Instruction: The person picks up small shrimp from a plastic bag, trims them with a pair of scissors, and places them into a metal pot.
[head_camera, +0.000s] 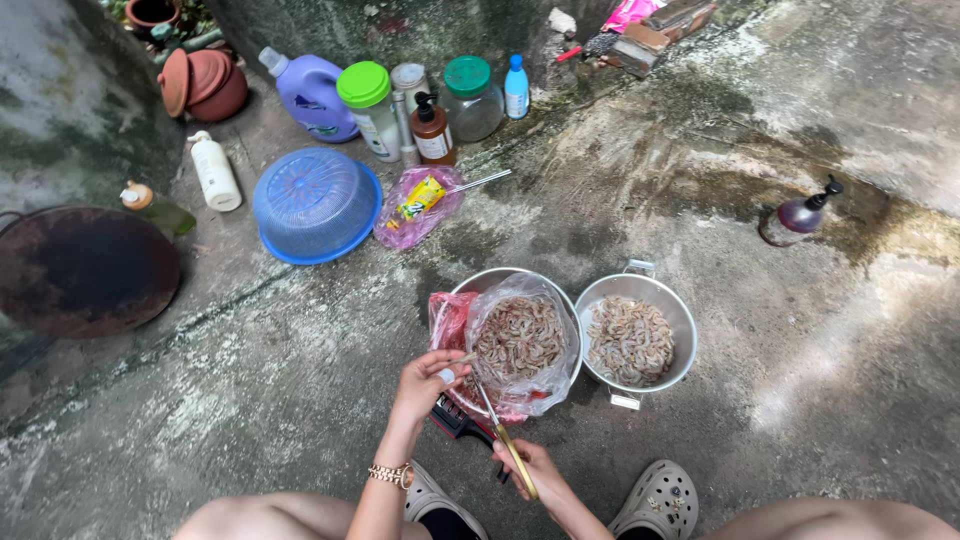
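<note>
My left hand (428, 382) pinches a small shrimp (462, 358) at the near rim of a metal bowl (500, 277) lined with a clear plastic bag of raw shrimp (518, 336). A gold bracelet sits on that wrist. My right hand (535, 468) grips scissors with yellow handles (503, 430), the blades pointing up towards the shrimp in my left fingers. To the right stands a metal pot (683, 325) with two handles, holding a layer of paler shrimp (630, 340). Both containers rest on the concrete ground between my knees.
Behind the bowls lie an upturned blue plastic basket (315, 203), a pink bag (418, 207), several bottles and jars (372, 108), a clay pot (205, 82) and a rusty round lid (85, 268). A purple pump bottle (797, 215) lies at the right. My grey clogs (660, 500) are at the bottom.
</note>
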